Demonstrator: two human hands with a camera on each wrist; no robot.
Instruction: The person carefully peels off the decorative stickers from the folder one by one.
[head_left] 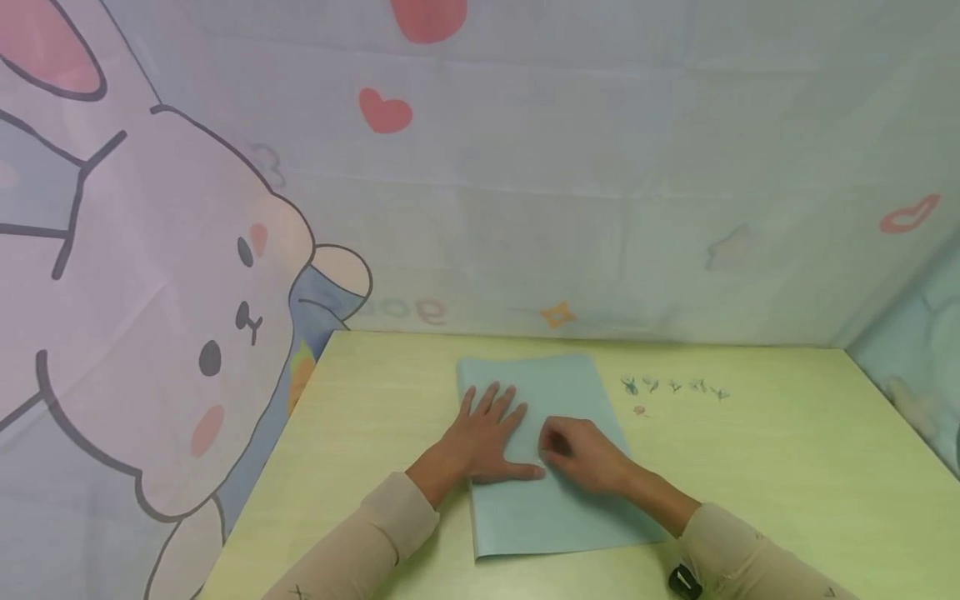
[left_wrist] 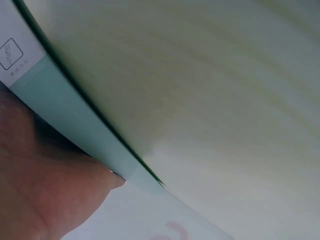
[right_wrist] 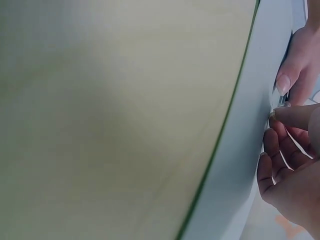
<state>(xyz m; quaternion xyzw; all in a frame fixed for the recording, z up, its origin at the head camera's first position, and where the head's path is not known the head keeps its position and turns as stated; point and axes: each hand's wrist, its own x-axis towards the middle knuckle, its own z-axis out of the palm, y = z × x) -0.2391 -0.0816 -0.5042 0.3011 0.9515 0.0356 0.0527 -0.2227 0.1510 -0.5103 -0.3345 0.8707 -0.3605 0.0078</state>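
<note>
A pale blue-green folder point(head_left: 555, 525) lies on the table in the head view, its long sides running away from me. My left hand point(head_left: 487, 442) rests on it with fingers spread and thumb stretched towards the right hand. Over the folder's middle, my right hand point(head_left: 588, 454) has its fingers curled. Its thumb and index finger pinch a small clear piece point(right_wrist: 281, 105) in the right wrist view, close to the folder's surface and the left thumb. That piece is too small to make out exactly. The left wrist view shows a white printed label point(left_wrist: 20, 50) on the folder.
Several small green sprig-like pieces point(head_left: 675, 387) lie in a row right of the folder on the yellow-green table point(head_left: 787, 467). A small pinkish piece point(head_left: 640, 410) lies just below them. A printed cloth point(head_left: 525, 208) hangs behind the table. Something black point(head_left: 684, 581) is near the right sleeve.
</note>
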